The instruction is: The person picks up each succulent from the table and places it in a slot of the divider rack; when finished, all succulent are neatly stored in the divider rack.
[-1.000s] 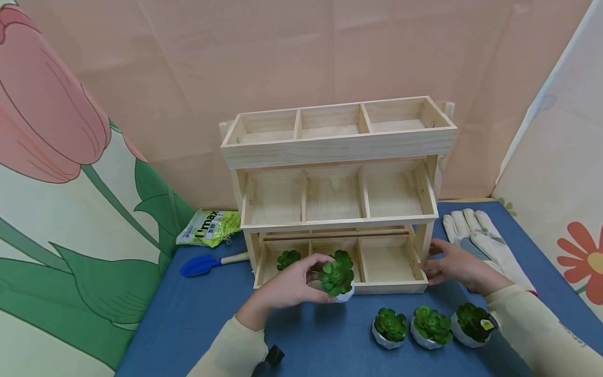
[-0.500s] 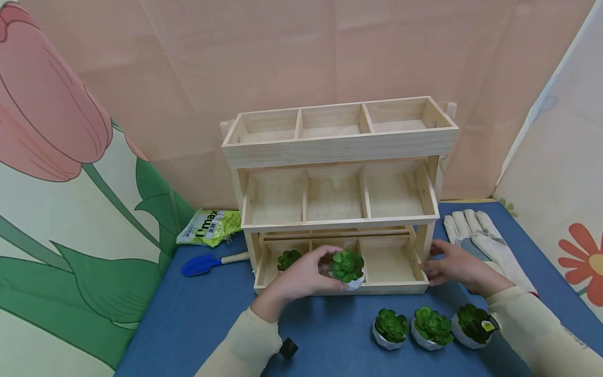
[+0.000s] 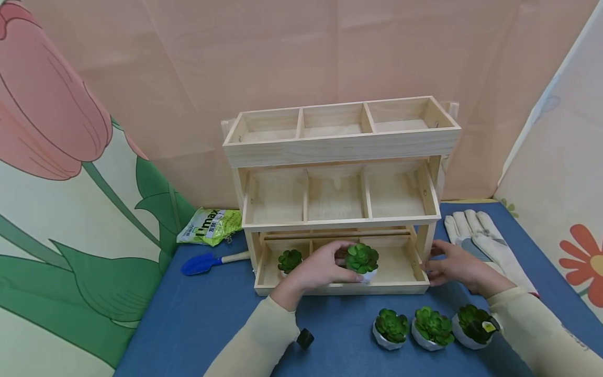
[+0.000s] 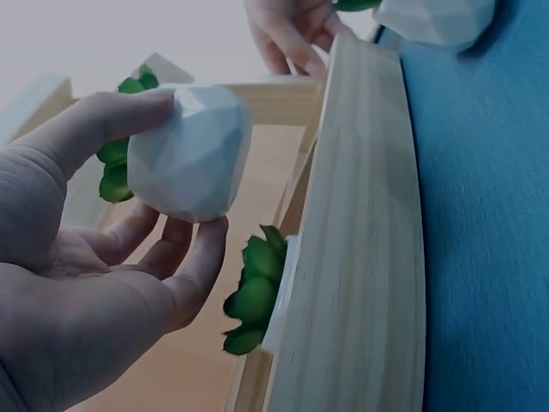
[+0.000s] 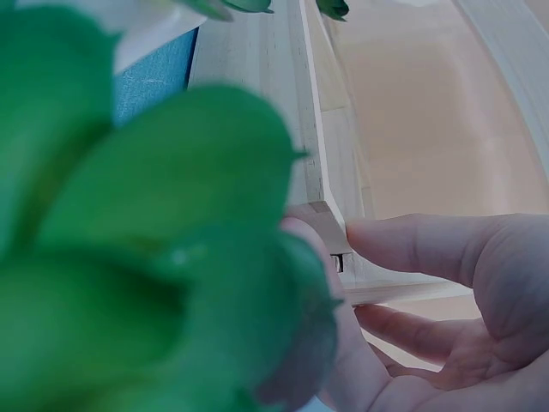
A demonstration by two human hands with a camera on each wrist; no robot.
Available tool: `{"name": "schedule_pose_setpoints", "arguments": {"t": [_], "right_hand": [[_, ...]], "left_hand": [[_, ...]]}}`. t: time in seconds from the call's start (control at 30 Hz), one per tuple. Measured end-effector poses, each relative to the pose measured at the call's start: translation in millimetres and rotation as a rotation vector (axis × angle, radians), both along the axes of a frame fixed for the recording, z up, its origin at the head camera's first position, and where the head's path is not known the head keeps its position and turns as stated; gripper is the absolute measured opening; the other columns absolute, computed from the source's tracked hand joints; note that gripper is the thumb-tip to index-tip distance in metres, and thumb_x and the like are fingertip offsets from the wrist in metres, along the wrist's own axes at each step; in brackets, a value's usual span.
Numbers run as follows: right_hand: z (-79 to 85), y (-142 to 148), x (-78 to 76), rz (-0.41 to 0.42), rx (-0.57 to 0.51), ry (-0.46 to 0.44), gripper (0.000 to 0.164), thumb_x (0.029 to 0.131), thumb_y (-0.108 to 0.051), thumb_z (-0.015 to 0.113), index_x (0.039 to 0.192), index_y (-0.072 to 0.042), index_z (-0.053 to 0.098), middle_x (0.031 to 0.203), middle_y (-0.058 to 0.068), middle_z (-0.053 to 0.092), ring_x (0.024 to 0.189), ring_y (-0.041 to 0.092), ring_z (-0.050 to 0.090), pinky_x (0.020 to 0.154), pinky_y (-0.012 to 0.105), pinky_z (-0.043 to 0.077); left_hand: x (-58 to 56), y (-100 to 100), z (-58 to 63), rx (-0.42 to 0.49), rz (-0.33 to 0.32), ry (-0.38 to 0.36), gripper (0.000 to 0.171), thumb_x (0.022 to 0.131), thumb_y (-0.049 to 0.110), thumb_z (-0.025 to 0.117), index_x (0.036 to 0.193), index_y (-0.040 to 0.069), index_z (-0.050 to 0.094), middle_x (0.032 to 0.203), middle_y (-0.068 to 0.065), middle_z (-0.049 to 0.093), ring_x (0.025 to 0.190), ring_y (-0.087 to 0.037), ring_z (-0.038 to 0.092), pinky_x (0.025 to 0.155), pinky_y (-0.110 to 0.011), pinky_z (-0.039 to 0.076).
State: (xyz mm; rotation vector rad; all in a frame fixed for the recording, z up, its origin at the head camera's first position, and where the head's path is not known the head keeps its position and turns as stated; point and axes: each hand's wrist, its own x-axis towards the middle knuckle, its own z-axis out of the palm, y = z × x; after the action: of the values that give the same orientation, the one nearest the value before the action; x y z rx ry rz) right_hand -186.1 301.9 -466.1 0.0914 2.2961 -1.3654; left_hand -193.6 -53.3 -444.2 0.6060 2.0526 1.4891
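pinching the white pot (image 4: 190, 163), the left hand (image 3: 320, 269) likely spares its leaves (image 3: 361, 257), while the right hand (image 3: 452, 266) pinches the bottom tray (image 3: 395, 289), perhaps steadying it.

The planter stand (image 3: 342, 150) is pale wood, lightly grained. The succulent (image 3: 361, 256) held at its bottom tier is green, in a white pot (image 4: 190, 159). Left of the stand are a blue trowel (image 3: 214, 262), cream-handled, and a lime-and-white bag (image 3: 207, 227), black-lettered; right of it, white gloves (image 3: 497, 254) with grey patches. Beneath: a plain blue worktop (image 3: 165, 319).
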Motion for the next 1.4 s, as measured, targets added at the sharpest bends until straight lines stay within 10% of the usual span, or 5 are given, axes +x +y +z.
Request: {"name": "schedule_pose_setpoints", "arguments": {"t": [1.4], "right_hand": [[2.0, 1, 1.2, 0.009, -0.011, -0.016, 0.08, 0.106, -0.011, 0.064, 0.164, 0.011, 0.015, 0.154, 0.043, 0.034, 0.1, 0.029, 0.078, 0.082, 0.044, 0.069]], "left_hand": [[-26.7, 106, -6.8, -0.249, 0.06, 0.078, 0.068, 0.086, 0.018, 0.091, 0.148, 0.019, 0.063, 0.139, 0.001, 0.068, 0.107, -0.011, 0.065, 0.096, -0.028, 0.057]]}}
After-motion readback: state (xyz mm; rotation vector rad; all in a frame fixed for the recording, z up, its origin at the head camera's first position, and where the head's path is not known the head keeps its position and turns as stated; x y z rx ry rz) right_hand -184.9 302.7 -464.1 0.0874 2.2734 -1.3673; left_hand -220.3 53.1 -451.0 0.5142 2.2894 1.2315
